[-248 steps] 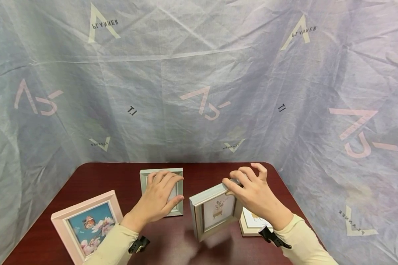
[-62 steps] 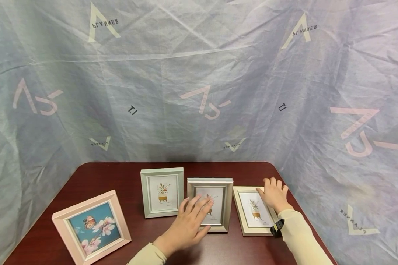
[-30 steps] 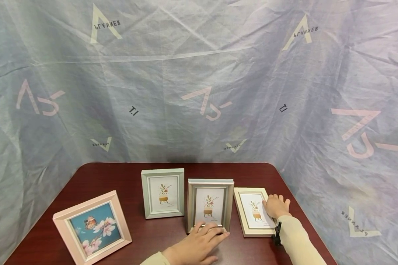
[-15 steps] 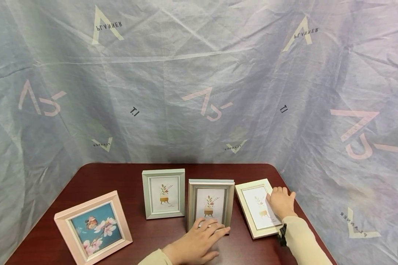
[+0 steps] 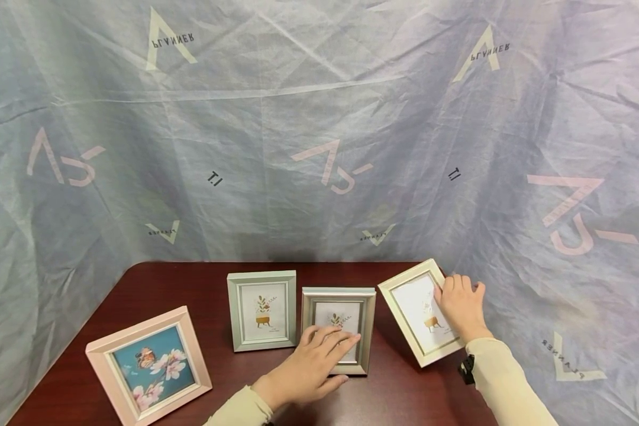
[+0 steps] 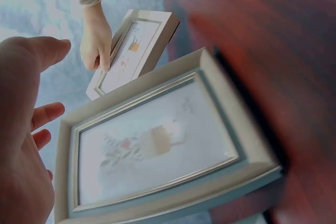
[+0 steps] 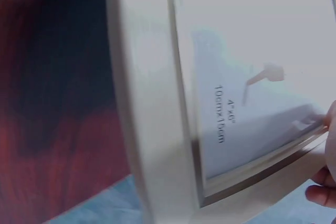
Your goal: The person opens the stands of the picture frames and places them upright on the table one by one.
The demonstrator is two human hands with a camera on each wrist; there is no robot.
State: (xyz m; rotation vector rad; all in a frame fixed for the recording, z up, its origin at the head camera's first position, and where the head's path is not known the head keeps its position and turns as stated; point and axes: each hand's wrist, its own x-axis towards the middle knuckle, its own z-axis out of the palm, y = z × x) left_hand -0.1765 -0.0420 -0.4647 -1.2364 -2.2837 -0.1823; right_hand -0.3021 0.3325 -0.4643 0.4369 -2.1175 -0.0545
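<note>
At the right of the head view, my right hand (image 5: 462, 305) grips the right edge of a cream picture frame (image 5: 404, 322), which is tilted and raised off the table. The right wrist view shows that frame's border (image 7: 157, 129) close up, with fingers (image 7: 321, 195) at its edge. My left hand (image 5: 311, 364), fingers extended, is in front of a silver-beige picture frame (image 5: 370, 331) that stands upright, and covers its lower left part. In the left wrist view, the thumb and fingers of the left hand (image 6: 23, 129) are spread beside the silver-beige frame (image 6: 252, 150), holding nothing.
A pale green picture frame (image 5: 234, 319) stands just left of the silver-beige one. A pink picture frame (image 5: 112, 384) with a butterfly-and-blossom picture is angled at the left front. All are on a dark red table (image 5: 181, 284), with a grey printed cloth (image 5: 277, 148) hanging behind.
The cream frame, flat on the table a second ago, has been lifted and tilted by my right hand. My left hand has risen slightly before the silver-beige frame, which was earlier carried by the right hand.
</note>
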